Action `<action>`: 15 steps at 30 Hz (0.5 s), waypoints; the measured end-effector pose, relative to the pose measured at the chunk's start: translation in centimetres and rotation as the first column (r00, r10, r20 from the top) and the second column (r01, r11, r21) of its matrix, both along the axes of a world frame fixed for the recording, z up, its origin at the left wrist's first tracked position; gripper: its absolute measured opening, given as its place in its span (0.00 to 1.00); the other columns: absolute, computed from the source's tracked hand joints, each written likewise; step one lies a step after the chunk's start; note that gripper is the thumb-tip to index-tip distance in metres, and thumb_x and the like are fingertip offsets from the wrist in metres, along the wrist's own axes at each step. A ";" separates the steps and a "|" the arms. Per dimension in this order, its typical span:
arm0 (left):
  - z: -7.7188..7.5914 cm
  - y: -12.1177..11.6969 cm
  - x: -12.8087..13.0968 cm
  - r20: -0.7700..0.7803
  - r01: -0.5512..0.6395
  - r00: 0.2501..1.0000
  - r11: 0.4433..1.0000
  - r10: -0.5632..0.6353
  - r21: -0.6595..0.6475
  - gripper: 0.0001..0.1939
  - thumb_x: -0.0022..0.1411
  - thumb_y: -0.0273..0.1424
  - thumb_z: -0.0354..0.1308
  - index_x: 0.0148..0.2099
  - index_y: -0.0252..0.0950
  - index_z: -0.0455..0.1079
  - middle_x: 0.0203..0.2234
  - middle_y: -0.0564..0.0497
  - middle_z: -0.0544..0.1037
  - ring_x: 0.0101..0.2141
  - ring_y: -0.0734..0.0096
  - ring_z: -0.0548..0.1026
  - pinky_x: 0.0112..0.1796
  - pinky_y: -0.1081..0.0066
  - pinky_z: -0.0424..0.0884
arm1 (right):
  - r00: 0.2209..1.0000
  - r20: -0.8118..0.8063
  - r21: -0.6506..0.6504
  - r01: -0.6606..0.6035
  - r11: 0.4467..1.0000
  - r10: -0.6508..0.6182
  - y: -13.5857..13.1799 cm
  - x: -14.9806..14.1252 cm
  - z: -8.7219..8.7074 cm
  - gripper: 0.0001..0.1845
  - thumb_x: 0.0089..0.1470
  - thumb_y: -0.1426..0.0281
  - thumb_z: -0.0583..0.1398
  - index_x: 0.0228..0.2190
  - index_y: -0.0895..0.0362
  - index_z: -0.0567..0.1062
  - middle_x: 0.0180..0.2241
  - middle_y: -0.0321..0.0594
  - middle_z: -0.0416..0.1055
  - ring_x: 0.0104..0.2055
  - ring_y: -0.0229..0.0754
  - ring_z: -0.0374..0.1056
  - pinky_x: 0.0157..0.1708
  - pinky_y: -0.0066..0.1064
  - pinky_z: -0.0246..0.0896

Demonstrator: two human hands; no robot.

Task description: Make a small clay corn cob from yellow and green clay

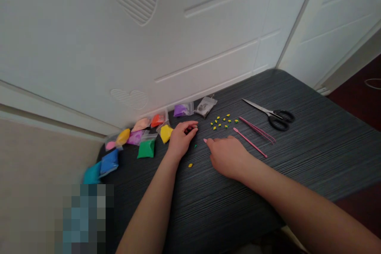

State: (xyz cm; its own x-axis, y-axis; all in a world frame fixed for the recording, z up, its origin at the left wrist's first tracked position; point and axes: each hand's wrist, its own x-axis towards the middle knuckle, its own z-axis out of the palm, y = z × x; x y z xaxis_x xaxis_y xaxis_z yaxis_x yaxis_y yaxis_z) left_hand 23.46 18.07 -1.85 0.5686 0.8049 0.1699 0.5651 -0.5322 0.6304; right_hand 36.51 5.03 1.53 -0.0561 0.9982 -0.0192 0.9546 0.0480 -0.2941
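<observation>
Bare forearms come in from the near edge, and between the two hands sits a tiny green clay bit [195,146], with a small yellow clay piece [190,165] just nearer, both on the dark wood-grain table [315,131]. Left hand [181,138] now: fingers loosely curled, thumb towards the forefinger, and I can't tell whether they pinch anything. Right hand [228,156]: one fingertip pokes out leftward, the others fold under, their grip hidden. Just beyond it, a scatter of yellow-and-green clay pieces [224,120]! To their right lie pink tweezers [257,130], a slim pink modelling stick [250,142] nearer, and black-handled scissors [269,114] farther right. Over on the left, clay packets: yellow [166,133] beside the left hand, green [146,147], orange [157,120], blue [109,162]; a purple packet [180,110] lies farther back, by the white panel [208,43].
</observation>
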 end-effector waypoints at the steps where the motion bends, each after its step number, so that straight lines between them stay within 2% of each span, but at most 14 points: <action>1: 0.0 0.0 0.0 0.009 0.001 1.000 1.000 -0.001 -0.003 0.13 0.54 0.31 0.54 0.43 0.39 0.69 0.31 0.51 0.73 0.32 0.72 0.68 0.34 0.70 0.65 | 1.000 0.011 0.003 0.005 1.000 -0.005 0.0 0.1 0.0 0.20 0.50 0.72 0.47 0.46 0.59 0.65 0.33 0.46 0.73 0.32 0.49 0.69 0.30 0.40 0.56; 7: 0.1 0.0 -0.1 0.044 0.014 0.999 1.000 -0.014 -0.006 0.12 0.53 0.29 0.54 0.41 0.38 0.69 0.31 0.51 0.73 0.31 0.72 0.68 0.34 0.71 0.64 | 1.000 0.028 -0.021 0.005 1.000 -0.005 0.1 0.2 0.0 0.21 0.50 0.72 0.47 0.46 0.60 0.65 0.34 0.46 0.73 0.33 0.49 0.69 0.30 0.39 0.56; 15: 0.1 -0.1 -0.2 0.110 -0.022 0.994 0.997 0.030 -0.073 0.14 0.58 0.35 0.48 0.45 0.37 0.67 0.35 0.49 0.74 0.33 0.71 0.70 0.35 0.71 0.65 | 0.999 0.035 -0.025 0.026 0.999 -0.025 0.2 0.2 -0.2 0.22 0.51 0.72 0.46 0.48 0.58 0.63 0.36 0.45 0.73 0.34 0.48 0.68 0.30 0.38 0.54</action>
